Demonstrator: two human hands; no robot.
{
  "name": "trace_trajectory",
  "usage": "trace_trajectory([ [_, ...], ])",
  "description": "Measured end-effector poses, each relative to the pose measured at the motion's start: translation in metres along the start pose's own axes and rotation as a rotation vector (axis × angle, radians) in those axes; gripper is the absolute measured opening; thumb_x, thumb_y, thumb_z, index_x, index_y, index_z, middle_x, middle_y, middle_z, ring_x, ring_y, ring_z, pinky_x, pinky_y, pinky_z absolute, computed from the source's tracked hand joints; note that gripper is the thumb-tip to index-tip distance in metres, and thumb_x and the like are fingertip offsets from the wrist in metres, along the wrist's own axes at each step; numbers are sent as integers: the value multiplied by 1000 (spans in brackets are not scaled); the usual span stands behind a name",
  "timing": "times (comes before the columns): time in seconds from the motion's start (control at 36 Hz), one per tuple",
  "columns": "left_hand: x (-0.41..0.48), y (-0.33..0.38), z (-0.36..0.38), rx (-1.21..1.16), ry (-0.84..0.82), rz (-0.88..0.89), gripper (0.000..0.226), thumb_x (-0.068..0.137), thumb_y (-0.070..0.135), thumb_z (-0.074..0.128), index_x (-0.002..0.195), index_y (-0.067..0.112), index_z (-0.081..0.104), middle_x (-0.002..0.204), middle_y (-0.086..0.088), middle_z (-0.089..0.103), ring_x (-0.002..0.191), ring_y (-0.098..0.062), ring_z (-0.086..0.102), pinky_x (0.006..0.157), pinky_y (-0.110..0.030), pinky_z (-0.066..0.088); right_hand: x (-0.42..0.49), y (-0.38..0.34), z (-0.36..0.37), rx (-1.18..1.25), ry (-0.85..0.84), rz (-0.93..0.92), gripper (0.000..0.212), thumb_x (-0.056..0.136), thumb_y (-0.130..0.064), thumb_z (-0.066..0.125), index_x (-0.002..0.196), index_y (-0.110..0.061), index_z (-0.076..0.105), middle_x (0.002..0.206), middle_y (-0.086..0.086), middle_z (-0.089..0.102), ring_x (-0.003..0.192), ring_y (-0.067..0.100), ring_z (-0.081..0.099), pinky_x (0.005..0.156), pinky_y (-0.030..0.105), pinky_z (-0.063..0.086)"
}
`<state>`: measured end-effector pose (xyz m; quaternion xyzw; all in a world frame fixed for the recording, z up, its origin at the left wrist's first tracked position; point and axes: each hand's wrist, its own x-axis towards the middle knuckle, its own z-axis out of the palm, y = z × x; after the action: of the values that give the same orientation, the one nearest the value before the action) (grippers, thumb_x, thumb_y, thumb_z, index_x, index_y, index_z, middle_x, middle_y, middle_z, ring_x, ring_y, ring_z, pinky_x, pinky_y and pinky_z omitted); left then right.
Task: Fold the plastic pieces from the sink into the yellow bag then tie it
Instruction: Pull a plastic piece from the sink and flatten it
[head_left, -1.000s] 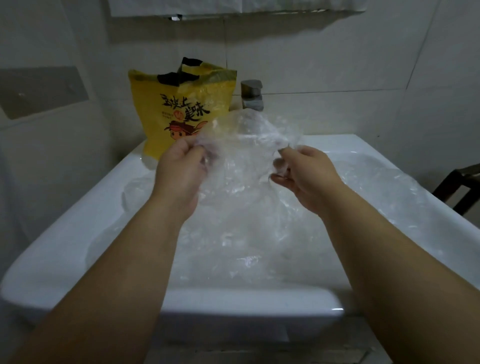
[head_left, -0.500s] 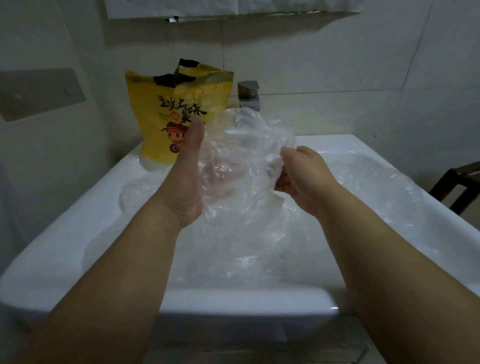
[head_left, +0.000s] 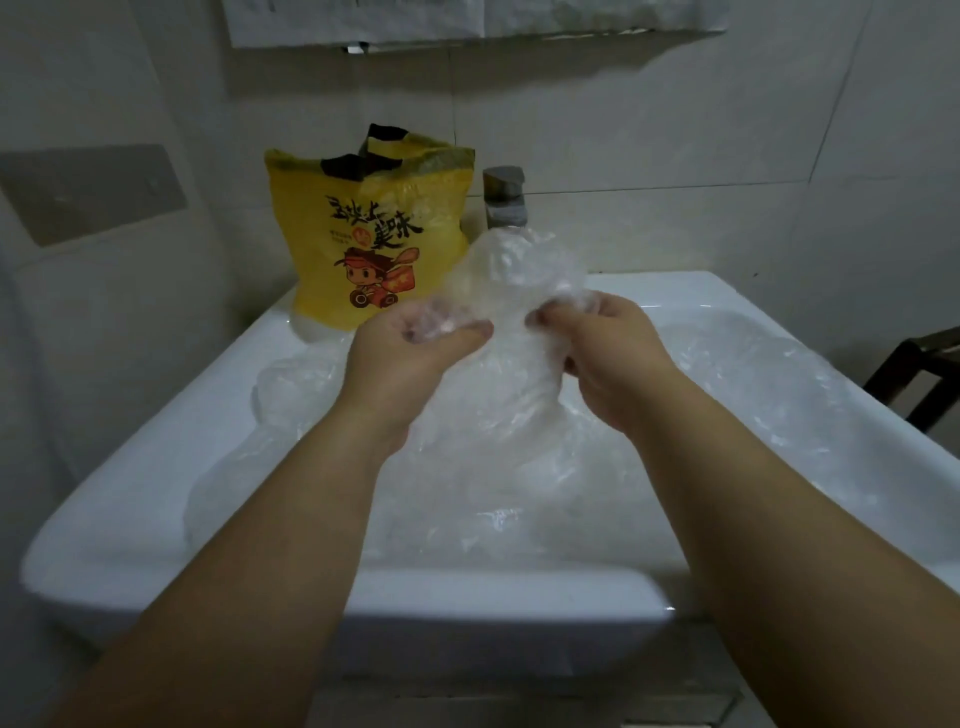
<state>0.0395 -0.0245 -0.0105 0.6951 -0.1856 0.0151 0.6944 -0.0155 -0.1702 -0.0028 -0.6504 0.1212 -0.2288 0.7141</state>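
We are holding one clear plastic piece (head_left: 514, 270) up over the sink (head_left: 467, 597), just in front of the faucet (head_left: 504, 200). A second ago we were stretching it wide between our hands, and half a second ago the left hand was rising flat behind the film. Now the two hands are coming close together. The left hand (head_left: 415, 353) is turning palm up, its fingers (head_left: 462, 335) curling round a gathered edge. The right hand (head_left: 608, 358) is gripping the opposite edge with its fingers closed on the film. The sheet is bunching into a narrower, taller bundle between them.

We are reading this as the first fold of this piece going in: the spread sheet is being halved. It is probably not yet compact enough to be packed.

The yellow bag (head_left: 363, 244) is standing upright at the back left corner of the sink, its mouth open at the top, just beyond the left hand and apart from the held piece. More loose plastic (head_left: 779, 395) is lying in the basin, so most of the task is likely still waiting for us, including the tying.
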Motion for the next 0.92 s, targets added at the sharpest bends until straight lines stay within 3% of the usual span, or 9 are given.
trace_trajectory([
  [0.11, 2, 5, -8, -86, -130, -95, 32, 62, 39, 79, 86, 19, 72, 85, 10, 75, 88, -4, 69, 88, -25, 52, 7, -1, -5, 140, 63, 66, 8, 85, -7, 61, 83, -12, 67, 113, 23, 66, 115, 42, 57, 101, 54, 44],
  [0.19, -2, 10, -7, -20, -170, -192, 18, 82, 40, 68, 81, 22, 69, 68, 13, 69, 52, 2, 57, 50, -15, 44, 6, -4, -4, 289, 10, 79, 18, 89, 0, 48, 89, -7, 65, 100, 18, 69, 98, 33, 67, 95, 44, 52],
  [0.25, 0, 7, -7, 76, -138, -218, 23, 87, 42, 64, 74, 25, 70, 69, 10, 62, 54, -5, 51, 52, -21, 38, 4, -5, -3, 389, -15, 65, 21, 91, 0, 45, 90, -6, 65, 86, 13, 69, 82, 24, 70, 84, 38, 56],
  [0.39, 6, 9, -9, -192, -80, -264, 24, 92, 25, 61, 70, 21, 67, 88, 14, 59, 68, -9, 49, 60, -25, 39, 1, 1, -4, 105, 89, -19, 28, 98, -20, 53, 70, -16, 52, 52, -3, 49, 47, 10, 46, 46, 19, 42],
  [0.47, 7, 14, -17, -529, -192, -336, 26, 100, 29, 47, 80, 20, 62, 74, 7, 59, 62, -7, 61, 61, -26, 46, 2, 2, -5, 8, 57, -6, 23, 96, -25, 57, 76, -14, 60, 50, -8, 54, 45, 5, 52, 46, 17, 42],
  [0.58, 8, 11, -17, -521, -86, -312, 22, 102, 26, 46, 87, 16, 60, 66, 7, 60, 50, -2, 59, 49, -16, 49, 0, -1, -7, -23, 31, 89, 24, 92, -30, 62, 79, -10, 60, 46, -7, 51, 36, 4, 49, 42, 16, 40],
  [0.78, 13, 4, -19, -264, 166, -247, 20, 89, 41, 66, 82, 23, 66, 61, 16, 61, 62, -3, 54, 60, -14, 46, -1, -8, -9, 282, -106, 279, 15, 89, -27, 57, 81, -15, 60, 67, 4, 60, 60, 20, 60, 61, 27, 49],
  [0.86, 15, 6, -26, -389, -126, -258, 51, 81, 59, 64, 119, 25, 67, 110, 4, 71, 101, -15, 67, 91, -34, 52, -1, -10, -11, 338, -76, 285, 21, 91, -29, 57, 97, -11, 67, 83, 6, 72, 75, 22, 70, 68, 31, 58],
  [0.92, 12, 7, -28, -359, -331, -298, 55, 77, 61, 63, 124, 32, 61, 103, 0, 71, 87, -15, 69, 75, -32, 56, 0, -10, -11, 371, -14, 317, 29, 92, -32, 60, 110, -11, 66, 101, 9, 73, 92, 27, 71, 78, 38, 57],
])
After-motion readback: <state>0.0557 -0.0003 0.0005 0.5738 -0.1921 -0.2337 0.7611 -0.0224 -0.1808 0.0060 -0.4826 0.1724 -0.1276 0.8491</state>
